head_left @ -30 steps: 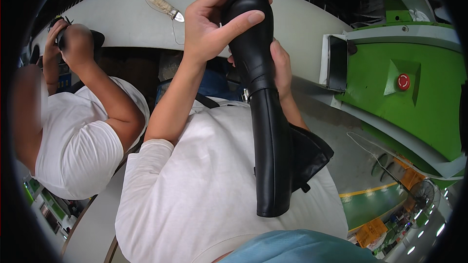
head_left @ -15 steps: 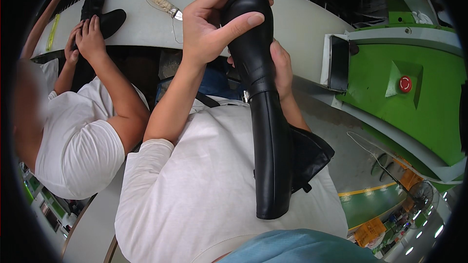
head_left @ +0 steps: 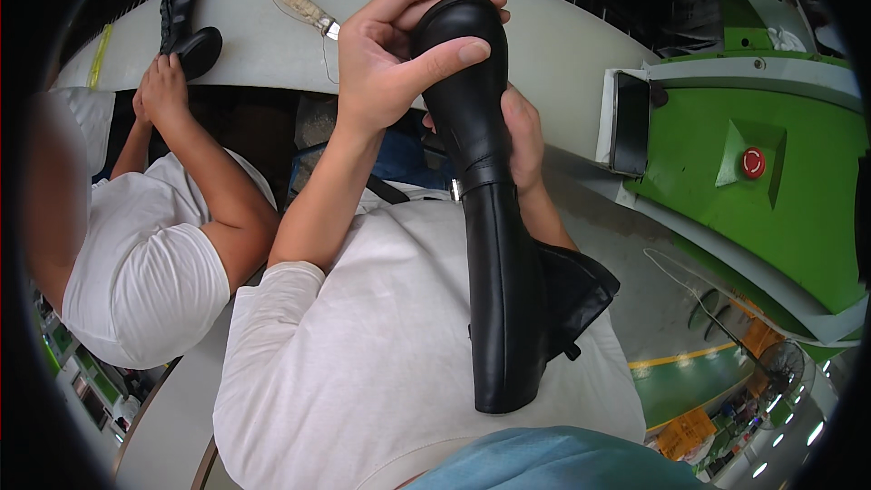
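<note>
A tall black boot (head_left: 502, 281) lies along my body, its toe pointing away and its opened shaft spread over my white shirt. My left hand (head_left: 386, 63) grips the toe, thumb across the top and the other fingers reaching round its far end; the index finger is raised off it. My right hand (head_left: 523, 136) holds the boot from its right side near the ankle, most of its fingers hidden behind the leather. A small metal buckle (head_left: 455, 189) shows on the ankle strap. Beyond my left hand, a knife (head_left: 308, 11) with a wrapped handle rests on the pale table (head_left: 553, 27).
At the left, a co-worker's hands (head_left: 165, 91) touch another black boot (head_left: 199, 52) at the table's edge. A yellow strip (head_left: 100, 56) lies beside it. On the right stands a green machine (head_left: 699, 145) with a red button (head_left: 753, 163). A fan (head_left: 785, 367) stands farther back.
The boot's toe has dropped slightly towards me. My left index finger has straightened and lifted away from the toe. The co-worker's hands have drawn back to the near edge of their boot.
</note>
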`<state>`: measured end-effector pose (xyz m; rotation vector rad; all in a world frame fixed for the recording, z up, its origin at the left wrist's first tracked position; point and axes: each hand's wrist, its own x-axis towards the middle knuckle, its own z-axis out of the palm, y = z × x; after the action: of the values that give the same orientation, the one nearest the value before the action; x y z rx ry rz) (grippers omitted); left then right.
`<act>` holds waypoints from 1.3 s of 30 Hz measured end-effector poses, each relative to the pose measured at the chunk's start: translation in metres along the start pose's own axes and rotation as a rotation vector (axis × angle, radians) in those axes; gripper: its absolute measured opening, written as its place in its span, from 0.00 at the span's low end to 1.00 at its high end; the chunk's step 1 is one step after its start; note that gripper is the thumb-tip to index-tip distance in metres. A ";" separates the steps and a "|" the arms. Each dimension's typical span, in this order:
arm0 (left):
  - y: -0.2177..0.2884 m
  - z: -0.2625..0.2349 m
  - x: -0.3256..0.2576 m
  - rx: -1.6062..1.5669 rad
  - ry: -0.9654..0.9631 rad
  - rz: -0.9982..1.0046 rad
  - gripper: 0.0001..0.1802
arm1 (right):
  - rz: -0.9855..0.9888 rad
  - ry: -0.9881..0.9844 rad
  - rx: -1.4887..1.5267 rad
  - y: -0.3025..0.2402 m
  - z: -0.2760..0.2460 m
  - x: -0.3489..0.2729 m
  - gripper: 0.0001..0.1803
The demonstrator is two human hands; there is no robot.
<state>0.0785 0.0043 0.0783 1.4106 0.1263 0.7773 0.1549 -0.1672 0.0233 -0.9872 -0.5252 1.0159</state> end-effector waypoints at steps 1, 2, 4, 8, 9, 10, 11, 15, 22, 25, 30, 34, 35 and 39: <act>0.001 -0.001 -0.001 0.010 -0.006 0.001 0.32 | 0.002 0.002 0.007 0.002 0.001 0.000 0.44; 0.001 -0.003 -0.002 0.020 -0.012 0.002 0.31 | 0.005 0.004 0.015 0.002 0.001 -0.001 0.44; 0.000 -0.006 -0.003 0.022 -0.024 0.012 0.29 | 0.002 -0.002 0.054 -0.001 0.000 -0.001 0.38; 0.005 -0.006 -0.001 -0.043 -0.047 0.044 0.24 | -0.019 0.035 0.001 -0.011 0.004 -0.004 0.36; 0.008 -0.006 -0.001 -0.063 -0.054 0.055 0.23 | -0.044 0.046 -0.016 -0.013 0.006 -0.003 0.36; 0.012 -0.003 -0.001 -0.030 -0.038 0.045 0.23 | -0.068 0.058 -0.033 -0.015 0.008 -0.003 0.36; 0.018 0.001 -0.002 0.003 -0.021 0.036 0.23 | -0.093 0.071 -0.050 -0.016 0.010 -0.002 0.36; 0.034 0.009 0.000 0.187 -0.014 0.023 0.23 | -0.158 0.030 -0.172 -0.026 0.005 -0.001 0.36; 0.040 0.006 0.003 0.156 -0.075 0.060 0.27 | -0.235 0.073 -0.305 -0.026 0.004 -0.007 0.32; 0.041 0.006 0.000 0.099 0.000 0.077 0.28 | -0.437 0.152 -0.567 -0.007 -0.024 -0.017 0.27; 0.041 -0.004 0.005 0.010 0.040 0.191 0.27 | -0.617 0.236 -0.668 0.029 -0.019 -0.043 0.41; 0.022 0.000 -0.001 -0.100 0.053 0.134 0.29 | -0.793 0.336 -0.891 0.014 -0.011 -0.022 0.37; 0.020 -0.003 -0.002 -0.144 0.038 0.107 0.29 | -0.796 0.331 -0.923 0.004 -0.013 -0.021 0.36; 0.050 -0.021 -0.003 -0.063 -0.141 -0.204 0.32 | -0.903 0.180 -1.064 -0.040 -0.042 -0.021 0.33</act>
<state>0.0449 0.0183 0.1187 1.3636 0.1328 0.5088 0.1953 -0.2109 0.0391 -1.5097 -1.2636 -0.2472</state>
